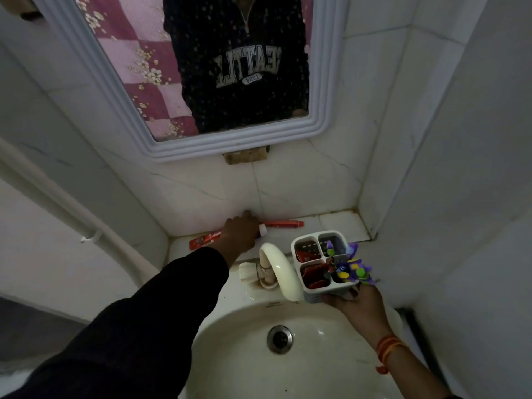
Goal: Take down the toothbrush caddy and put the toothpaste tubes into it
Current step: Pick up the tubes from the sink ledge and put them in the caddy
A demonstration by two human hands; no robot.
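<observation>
Ledge at 12 o'clock: narrow, hemmed by tiled wall (288, 191).
Faucet (277, 267): blocks the centre.
Basin (230, 355) at 6 o'clock: open.

My left arm (161, 306), in a dark sleeve, reaches forward and up across frame; left hand (240, 233) is palm-down, fingers curled, at the back edge of the ledge. My right hand (355, 302) is palm-up, forearm bare, orange thread bands (388, 345) at the wrist, fingers cupped under and gripping a load from below.
</observation>
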